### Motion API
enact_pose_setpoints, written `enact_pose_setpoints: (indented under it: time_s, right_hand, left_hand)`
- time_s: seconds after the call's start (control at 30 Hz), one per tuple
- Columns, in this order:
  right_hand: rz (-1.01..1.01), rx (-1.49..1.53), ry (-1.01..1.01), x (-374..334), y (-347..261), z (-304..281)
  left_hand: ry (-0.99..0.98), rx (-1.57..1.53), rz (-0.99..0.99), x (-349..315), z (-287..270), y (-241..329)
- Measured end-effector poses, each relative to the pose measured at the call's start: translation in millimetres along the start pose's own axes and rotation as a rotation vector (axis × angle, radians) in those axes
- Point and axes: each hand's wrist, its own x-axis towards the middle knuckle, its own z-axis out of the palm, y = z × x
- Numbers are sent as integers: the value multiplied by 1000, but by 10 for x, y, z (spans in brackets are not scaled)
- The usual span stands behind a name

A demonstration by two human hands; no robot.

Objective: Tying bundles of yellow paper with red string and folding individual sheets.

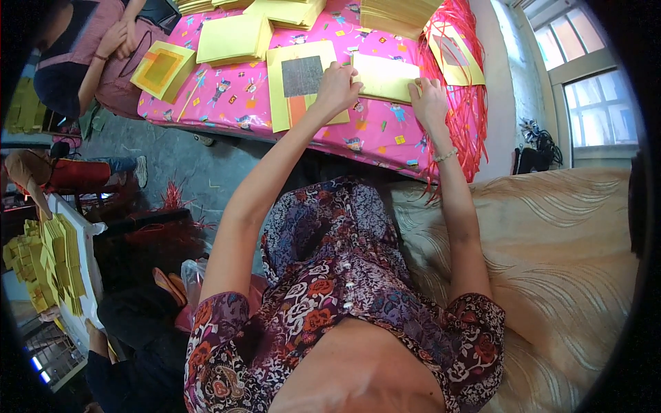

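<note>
A long, narrow stack of yellow paper (387,76) lies on the pink printed tablecloth in front of me. My left hand (336,91) has its fingers curled at the left end of the stack. At the right end, my right hand (429,104) presses its bent fingers against the edge. Just left of the stack lies a yellow sheet (277,93) bearing a dark grey square and an orange patch; my left wrist passes over it. Another yellow sheet with a printed square (454,55) rests to the right, partly under red strips.
Yellow paper stacks (231,41) stand along the far side of the pink-covered table (241,103). Red strips (471,131) hang off its right end. A cushioned seat (551,234) is at my right. People sit at left, near another table (88,261) piled with yellow paper.
</note>
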Motion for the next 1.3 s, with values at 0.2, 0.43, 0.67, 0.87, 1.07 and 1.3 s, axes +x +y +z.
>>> enact_pose_setpoints:
  time_s: [0.2,0.43,0.67,0.87,1.07,1.3]
  right_hand:
    - [-61,46,188,-27,-50,-80]
    - [-274,232,283,27,-414,-461]
    - [-628,376,-114,-213,-982,-362]
    - [-804,327,-234,-312,-1265,-92]
    - [-851,312,-310,-255,-1238,39]
    - [-748,402,-459,-153,-1262,-8]
  left_hand:
    - [5,-127,-70,-186,-271,-3]
    - [41,-152,-1,-730,-895,-285]
    - [-34,49,2,-1135,-1236,-245]
    - [-53,95,65,-1221,-1184,-364]
    - [-77,80,144,-1231,-1172,-481]
    - [-161,-59,48,-1082,-1233,-532]
